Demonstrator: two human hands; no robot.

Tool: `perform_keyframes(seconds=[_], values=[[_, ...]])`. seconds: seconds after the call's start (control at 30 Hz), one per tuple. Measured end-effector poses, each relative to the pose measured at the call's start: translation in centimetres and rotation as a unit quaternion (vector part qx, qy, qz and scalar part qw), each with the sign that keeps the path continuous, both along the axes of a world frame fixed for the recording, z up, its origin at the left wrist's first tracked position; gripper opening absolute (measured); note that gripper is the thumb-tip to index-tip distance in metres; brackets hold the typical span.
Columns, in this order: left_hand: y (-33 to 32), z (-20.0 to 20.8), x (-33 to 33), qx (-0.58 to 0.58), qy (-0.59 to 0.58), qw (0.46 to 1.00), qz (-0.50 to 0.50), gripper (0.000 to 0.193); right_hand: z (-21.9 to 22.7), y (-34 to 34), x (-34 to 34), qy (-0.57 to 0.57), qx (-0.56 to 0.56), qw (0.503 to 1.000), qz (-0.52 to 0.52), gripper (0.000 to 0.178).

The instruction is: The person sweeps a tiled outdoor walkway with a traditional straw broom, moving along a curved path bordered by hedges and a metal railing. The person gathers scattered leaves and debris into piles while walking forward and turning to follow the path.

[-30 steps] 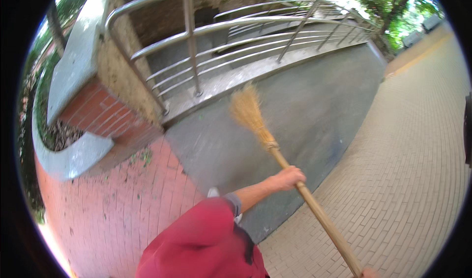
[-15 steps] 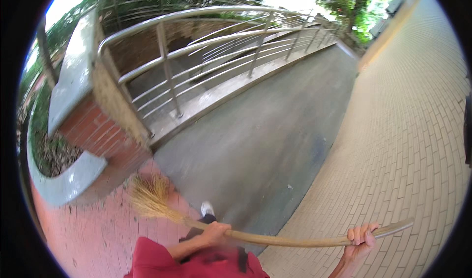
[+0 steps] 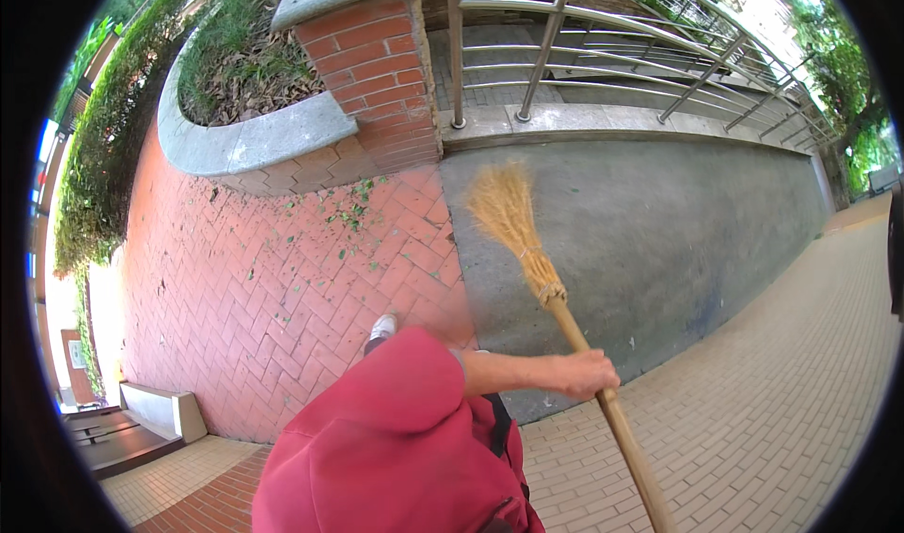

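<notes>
My left hand (image 3: 584,375) is closed round the wooden handle of a straw broom (image 3: 603,382), partway along it. The left arm, in a red sleeve (image 3: 395,382), stretches across to the right. The tan bristles (image 3: 504,208) fan out over the grey ramp (image 3: 640,241), close to its border with the red paving. I cannot tell whether they touch the ground. The handle slants down and runs out of the picture at the lower edge. My right hand is out of sight. Small green leaves (image 3: 353,215) lie scattered on the red brick paving (image 3: 226,298).
A brick pillar (image 3: 372,72) and a curved stone planter rim (image 3: 273,147) stand at the far left. Metal railings (image 3: 603,57) line the ramp's far side. A tan tiled wall (image 3: 753,392) rises on the right. My white shoe (image 3: 383,327) is on the red paving.
My view has turned left, bringing more red paving and the planter into sight. The broom has swung from the red paving to over the ramp. My right hand has left the picture.
</notes>
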State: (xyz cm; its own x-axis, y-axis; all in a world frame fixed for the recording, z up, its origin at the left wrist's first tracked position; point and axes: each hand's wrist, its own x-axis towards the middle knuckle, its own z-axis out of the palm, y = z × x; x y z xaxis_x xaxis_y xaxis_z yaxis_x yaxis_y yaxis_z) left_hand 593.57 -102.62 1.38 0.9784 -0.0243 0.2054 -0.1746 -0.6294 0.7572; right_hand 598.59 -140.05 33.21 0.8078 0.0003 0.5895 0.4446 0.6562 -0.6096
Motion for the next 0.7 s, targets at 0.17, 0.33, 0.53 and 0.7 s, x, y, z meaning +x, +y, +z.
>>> perform_keyframes(seconds=[0.17,0.33,0.53,0.7], values=[[6.1,-7.0,-9.0,0.008,0.024,0.995,0.101,0.016,-5.7,13.3,-6.1,0.046,-0.122,0.986,-0.104,0.006],[9.6,-9.3,-29.0,-0.043,0.076,0.97,0.228,0.016,-8.4,22.0,-14.8,0.147,-0.096,0.983,0.057,0.027],[9.8,-2.3,-39.6,-0.039,0.051,0.981,0.182,0.017,-3.1,16.2,-21.9,0.156,-0.122,0.976,0.094,0.029],[8.7,2.7,-43.6,-0.054,-0.029,0.996,0.062,0.015,3.7,10.7,-30.4,0.046,-0.254,0.929,-0.266,0.018]])
